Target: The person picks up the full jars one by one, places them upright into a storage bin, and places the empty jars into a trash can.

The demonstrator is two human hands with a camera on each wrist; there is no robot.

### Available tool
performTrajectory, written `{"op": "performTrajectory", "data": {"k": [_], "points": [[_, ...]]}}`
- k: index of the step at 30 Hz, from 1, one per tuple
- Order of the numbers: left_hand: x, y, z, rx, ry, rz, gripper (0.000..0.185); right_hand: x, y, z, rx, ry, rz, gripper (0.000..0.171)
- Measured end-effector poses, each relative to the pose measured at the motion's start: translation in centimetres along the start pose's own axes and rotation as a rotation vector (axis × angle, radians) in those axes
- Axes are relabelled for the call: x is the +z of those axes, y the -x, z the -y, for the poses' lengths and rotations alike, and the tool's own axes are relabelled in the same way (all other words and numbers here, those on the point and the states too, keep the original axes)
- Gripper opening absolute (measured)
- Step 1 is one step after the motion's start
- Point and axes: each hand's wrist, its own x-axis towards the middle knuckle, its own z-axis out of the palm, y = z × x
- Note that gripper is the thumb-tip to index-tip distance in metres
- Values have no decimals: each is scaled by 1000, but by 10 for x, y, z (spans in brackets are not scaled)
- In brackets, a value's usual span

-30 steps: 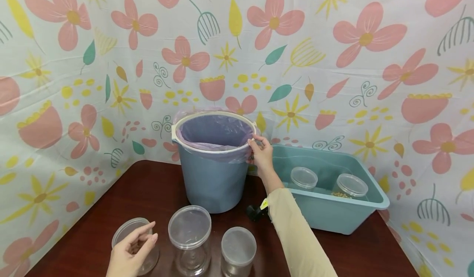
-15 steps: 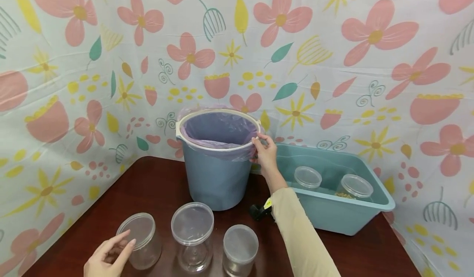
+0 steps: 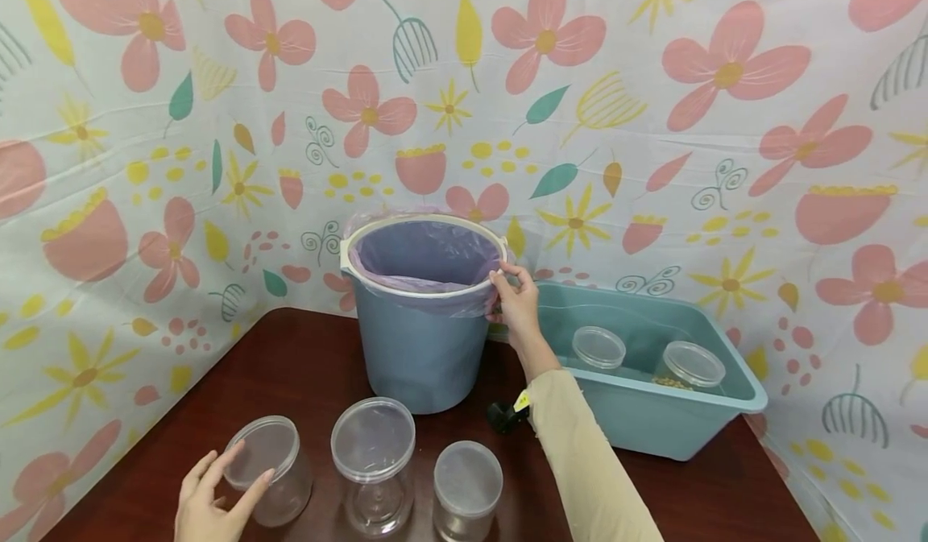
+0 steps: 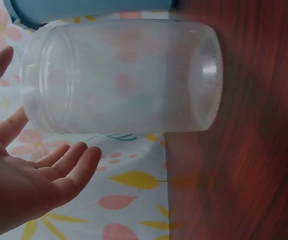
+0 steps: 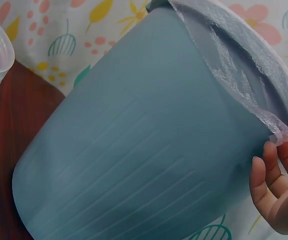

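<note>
The rim of the blue bucket [image 3: 423,341] is touched by the right hand [image 3: 516,304], its fingers bent at the purple bag [image 3: 424,256] edge; whether the bag is pinched cannot be told. The bucket is stood at the back of the brown table [image 3: 304,365]. The left hand [image 3: 210,503] is held open, fingers apart, just beside the left clear jar [image 3: 267,468].

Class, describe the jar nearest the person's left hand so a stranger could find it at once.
On the dark wooden table, in front of the blue bucket, stand three clear lidded jars in a row. It is the leftmost jar, beside the left hand.
</note>
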Motion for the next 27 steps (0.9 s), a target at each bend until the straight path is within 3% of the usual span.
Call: {"op": "performTrajectory", "data": {"k": [4,8,17,27], "points": [[2,-5,5,13,-15,56,70,2,3,3,-5,9,10,39],[6,-7,6,25,0,65,70,1,1,0,-12,20,7,38],[10,-9,4,53,-25,6,68,-1,3,2,-19,23,2,38],[13,-8,3,-28,-3,18,79,-2,2,-1,-32,17,7,38]]}}
